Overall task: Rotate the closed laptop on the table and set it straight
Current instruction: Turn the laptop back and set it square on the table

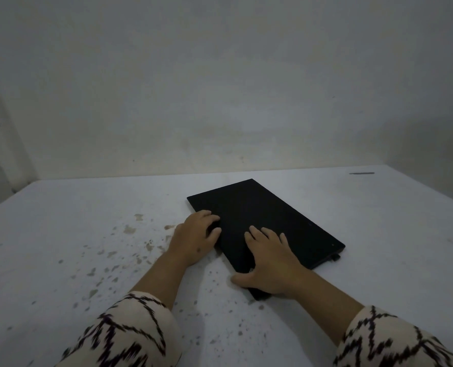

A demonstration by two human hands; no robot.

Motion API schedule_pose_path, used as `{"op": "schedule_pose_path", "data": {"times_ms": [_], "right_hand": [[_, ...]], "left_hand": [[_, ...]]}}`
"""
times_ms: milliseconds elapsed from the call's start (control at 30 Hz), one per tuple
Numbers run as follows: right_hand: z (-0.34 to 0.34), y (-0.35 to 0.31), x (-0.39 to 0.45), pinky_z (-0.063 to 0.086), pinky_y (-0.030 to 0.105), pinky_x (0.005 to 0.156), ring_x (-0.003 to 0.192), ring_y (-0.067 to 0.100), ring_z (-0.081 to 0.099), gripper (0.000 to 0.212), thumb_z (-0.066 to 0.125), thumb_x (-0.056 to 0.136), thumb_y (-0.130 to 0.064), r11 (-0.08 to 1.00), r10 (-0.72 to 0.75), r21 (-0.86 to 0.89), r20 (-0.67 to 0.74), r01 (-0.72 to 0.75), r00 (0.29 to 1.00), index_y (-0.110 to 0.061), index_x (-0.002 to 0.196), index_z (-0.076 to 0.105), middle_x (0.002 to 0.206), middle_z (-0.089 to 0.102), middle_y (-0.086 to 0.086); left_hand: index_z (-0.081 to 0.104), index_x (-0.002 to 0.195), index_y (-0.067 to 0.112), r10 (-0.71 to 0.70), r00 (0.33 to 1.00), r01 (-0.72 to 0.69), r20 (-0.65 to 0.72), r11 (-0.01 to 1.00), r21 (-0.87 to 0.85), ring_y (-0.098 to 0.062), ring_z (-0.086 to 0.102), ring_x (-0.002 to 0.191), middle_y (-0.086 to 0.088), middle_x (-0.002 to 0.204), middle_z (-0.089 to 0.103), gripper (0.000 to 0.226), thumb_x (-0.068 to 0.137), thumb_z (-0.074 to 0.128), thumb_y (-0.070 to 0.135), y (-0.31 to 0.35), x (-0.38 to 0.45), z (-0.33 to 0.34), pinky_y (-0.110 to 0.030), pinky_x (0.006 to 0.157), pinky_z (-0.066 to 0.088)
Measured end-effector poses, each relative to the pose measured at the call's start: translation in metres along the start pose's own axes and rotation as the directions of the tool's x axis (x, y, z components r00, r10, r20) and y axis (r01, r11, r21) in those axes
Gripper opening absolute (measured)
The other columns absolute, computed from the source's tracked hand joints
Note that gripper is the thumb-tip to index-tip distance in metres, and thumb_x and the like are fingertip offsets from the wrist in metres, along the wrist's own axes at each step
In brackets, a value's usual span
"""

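White stained table point(61, 234) | black laptop point(267, 221) lay skewed | left hand point(193, 234), right hand point(270, 260) flat, pressing its near edge, clasping nothing | straightening remained

You see a matt black laptop point(267, 221) on a smooth, stained white table point(87, 234), your sleeves point(124, 337) patterned cloth.

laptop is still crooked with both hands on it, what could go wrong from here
The left hand and right hand only press flat on the closed laptop, so they may slide over the smooth lid instead of turning it. A small tab sticking out at its near right corner could snag on the stained table.
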State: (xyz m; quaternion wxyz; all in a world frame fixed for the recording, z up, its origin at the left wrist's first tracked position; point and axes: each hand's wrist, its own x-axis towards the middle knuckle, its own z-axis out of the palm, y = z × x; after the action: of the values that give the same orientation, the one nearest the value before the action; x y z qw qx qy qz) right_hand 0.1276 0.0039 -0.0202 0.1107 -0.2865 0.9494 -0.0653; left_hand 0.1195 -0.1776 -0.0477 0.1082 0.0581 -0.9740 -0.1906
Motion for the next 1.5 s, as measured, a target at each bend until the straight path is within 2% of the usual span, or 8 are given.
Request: {"op": "schedule_pose_path", "data": {"times_ms": [367, 533, 700, 833, 967, 1133, 1367, 1500], "right_hand": [[-0.009, 0.041, -0.015, -0.001, 0.040, 0.122, 0.152, 0.018, -0.002, 0.096, 0.061, 0.081, -0.052, 0.998, -0.052, 0.023, 0.031, 0.051, 0.998, -0.018, 0.155, 0.009, 0.165, 0.001, -0.003], [-0.011, 0.065, -0.022, -0.006, 0.043, 0.121, 0.151, 0.012, -0.003, 0.092, 0.062, 0.082, -0.046, 0.997, -0.037, 0.061, 0.032, 0.035, 0.999, -0.025, 0.155, 0.010, 0.164, 0.002, -0.011], [-0.001, 0.068, -0.033, -0.010, 0.051, 0.119, 0.151, 0.018, -0.009, 0.097, 0.056, 0.076, -0.067, 0.992, 0.069, 0.112, -0.115, -0.056, 0.991, -0.027, 0.154, 0.014, 0.164, -0.001, -0.011], [0.006, 0.076, -0.033, 0.007, 0.049, 0.122, 0.150, 0.030, 0.000, 0.090, 0.051, 0.083, -0.061, 0.864, 0.470, 0.372, -0.357, -0.339, 0.807, -0.015, 0.153, 0.018, 0.163, 0.007, 0.006], [0.009, 0.085, -0.026, 0.022, 0.046, 0.119, 0.146, 0.035, 0.013, 0.083, 0.067, 0.082, -0.028, 0.567, 0.700, 0.780, -0.286, -0.265, 0.655, 0.001, 0.146, 0.022, 0.156, 0.017, 0.018], [0.014, 0.086, -0.017, 0.044, 0.049, 0.105, 0.124, 0.034, 0.046, 0.063, 0.069, 0.075, -0.009, 0.415, 0.769, 0.899, -0.262, -0.144, 0.583, 0.000, 0.129, 0.039, 0.132, 0.041, 0.018], [0.017, 0.087, -0.012, 0.049, 0.039, 0.096, 0.121, 0.034, 0.049, 0.049, 0.059, 0.082, 0.000, 0.391, 0.790, 0.907, -0.242, -0.158, 0.563, 0.001, 0.128, 0.042, 0.135, 0.037, 0.015], [0.017, 0.087, -0.011, 0.048, 0.043, 0.100, 0.128, 0.036, 0.044, 0.054, 0.059, 0.083, -0.001, 0.320, 0.830, 0.931, -0.186, -0.175, 0.526, 0.002, 0.133, 0.040, 0.145, 0.029, 0.015]], "left_hand": [[0.052, 0.135, 0.024, 0.082, 0.996, -0.083, 0.026, 0.995, 0.051, -0.014, 0.042, 0.134, 0.003, 0.144, 0.046, 0.042, 0.095, 0.047, 0.037, 0.022, 0.001, 0.005, -0.043, 0.116, 0.028], [0.052, 0.135, 0.020, 0.126, 0.990, -0.127, 0.057, 0.992, 0.006, -0.016, 0.045, 0.130, 0.001, 0.140, 0.048, 0.044, 0.094, 0.050, 0.036, 0.032, 0.006, 0.008, -0.039, 0.113, 0.035], [0.047, 0.139, 0.017, 0.064, 0.994, -0.067, 0.083, 0.997, 0.028, -0.020, 0.042, 0.133, -0.003, 0.145, 0.043, 0.051, 0.094, 0.050, 0.039, 0.032, 0.018, 0.007, -0.038, 0.114, 0.036], [0.042, 0.142, 0.012, -0.021, 0.995, 0.015, 0.095, 0.998, 0.060, -0.024, 0.042, 0.134, -0.008, 0.146, 0.042, 0.056, 0.094, 0.048, 0.041, 0.030, 0.031, 0.002, -0.037, 0.112, 0.036], [0.041, 0.140, 0.007, -0.099, 0.987, 0.082, 0.127, 0.988, 0.129, -0.029, 0.044, 0.131, -0.014, 0.143, 0.044, 0.059, 0.094, 0.046, 0.044, 0.029, 0.048, -0.001, -0.039, 0.109, 0.038], [0.049, 0.128, 0.004, -0.178, 0.971, 0.156, 0.158, 0.977, 0.146, -0.033, 0.051, 0.119, -0.018, 0.132, 0.051, 0.057, 0.092, 0.048, 0.047, 0.023, 0.069, -0.004, -0.044, 0.103, 0.044], [0.048, 0.128, 0.007, -0.218, 0.968, 0.196, 0.122, 0.966, 0.170, -0.035, 0.048, 0.122, -0.016, 0.133, 0.049, 0.056, 0.092, 0.044, 0.050, 0.026, 0.085, 0.005, -0.046, 0.101, 0.044], [0.046, 0.131, 0.008, -0.234, 0.962, 0.211, 0.138, 0.964, 0.163, -0.034, 0.045, 0.126, -0.016, 0.136, 0.047, 0.059, 0.092, 0.042, 0.052, 0.027, 0.093, 0.006, -0.047, 0.103, 0.042]]}}
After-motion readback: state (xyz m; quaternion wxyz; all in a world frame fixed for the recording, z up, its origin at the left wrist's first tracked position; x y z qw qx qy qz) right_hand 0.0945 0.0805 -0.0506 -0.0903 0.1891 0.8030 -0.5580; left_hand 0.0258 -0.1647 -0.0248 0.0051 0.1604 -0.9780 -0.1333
